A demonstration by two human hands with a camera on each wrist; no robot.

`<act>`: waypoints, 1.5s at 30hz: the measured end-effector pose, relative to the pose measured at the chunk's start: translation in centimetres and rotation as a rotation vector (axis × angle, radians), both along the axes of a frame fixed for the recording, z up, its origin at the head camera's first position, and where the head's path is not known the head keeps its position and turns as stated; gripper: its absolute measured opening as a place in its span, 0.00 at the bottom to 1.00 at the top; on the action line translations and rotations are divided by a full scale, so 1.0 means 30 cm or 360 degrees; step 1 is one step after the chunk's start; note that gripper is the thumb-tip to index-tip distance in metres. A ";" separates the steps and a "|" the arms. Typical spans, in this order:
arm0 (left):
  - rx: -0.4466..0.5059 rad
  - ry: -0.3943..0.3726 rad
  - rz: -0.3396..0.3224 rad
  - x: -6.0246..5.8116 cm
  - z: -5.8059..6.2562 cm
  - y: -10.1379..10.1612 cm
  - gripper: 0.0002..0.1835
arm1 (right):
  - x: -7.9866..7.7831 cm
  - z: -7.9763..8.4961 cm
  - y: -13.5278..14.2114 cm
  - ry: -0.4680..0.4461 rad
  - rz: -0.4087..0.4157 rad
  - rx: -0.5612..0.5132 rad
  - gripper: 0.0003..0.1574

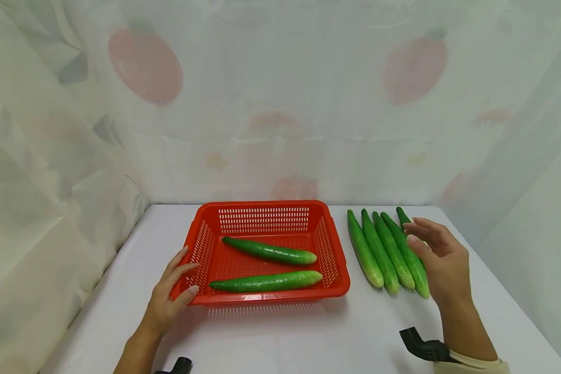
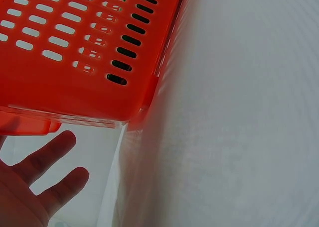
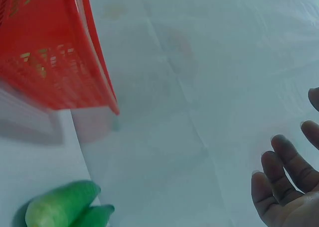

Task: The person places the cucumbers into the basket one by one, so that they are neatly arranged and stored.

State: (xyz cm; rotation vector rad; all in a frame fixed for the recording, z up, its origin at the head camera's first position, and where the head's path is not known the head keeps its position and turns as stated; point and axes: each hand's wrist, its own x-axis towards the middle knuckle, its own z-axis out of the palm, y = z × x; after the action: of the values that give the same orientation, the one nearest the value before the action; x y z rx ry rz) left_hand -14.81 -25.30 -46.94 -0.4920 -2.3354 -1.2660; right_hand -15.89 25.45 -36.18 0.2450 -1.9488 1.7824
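Just left of the right grip (image 1: 444,265), whose fingers are parted with nothing held, 5 cucumbers (image 1: 392,249) are laid front to back on the bench (image 1: 308,337), the outermost (image 1: 402,216) partly hidden. The left grip (image 1: 161,304), farther off, is spread at the basket (image 1: 262,298).

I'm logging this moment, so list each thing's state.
Basket: upright, partly filled.
Inside cucumbers: two, lying apart, uncut where visible.
Table cucumbers: side by side, one partly hidden by the right hand.
Left hand: fingers spread at basket's left rim.
Right hand: raised, holding nothing.
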 end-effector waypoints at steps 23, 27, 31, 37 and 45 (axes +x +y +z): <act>-0.0047 -0.0089 0.0044 0.000 -0.001 -0.007 0.22 | -0.046 -0.099 0.185 -0.0246 -0.0524 0.0050 0.23; -0.0036 -0.0076 0.0045 0.001 -0.004 -0.011 0.22 | -0.063 -0.135 0.209 -0.0297 -0.0585 0.0156 0.24; -0.0028 -0.0067 0.0041 0.002 -0.008 -0.013 0.22 | -0.082 -0.180 0.237 -0.0340 -0.0606 0.0184 0.24; -0.0015 -0.0080 0.0035 0.004 -0.004 -0.011 0.22 | -0.097 -0.244 0.274 -0.0452 -0.0609 0.0221 0.26; -0.0012 -0.0047 0.0012 -0.001 -0.007 -0.004 0.21 | -0.103 -0.323 0.319 -0.0726 -0.0590 0.0314 0.33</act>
State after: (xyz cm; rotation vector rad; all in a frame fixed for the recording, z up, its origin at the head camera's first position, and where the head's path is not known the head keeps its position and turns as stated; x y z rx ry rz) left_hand -14.84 -25.43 -47.13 -0.4693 -2.3652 -1.2697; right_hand -18.98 35.02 -45.85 -0.4728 -2.2960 1.4903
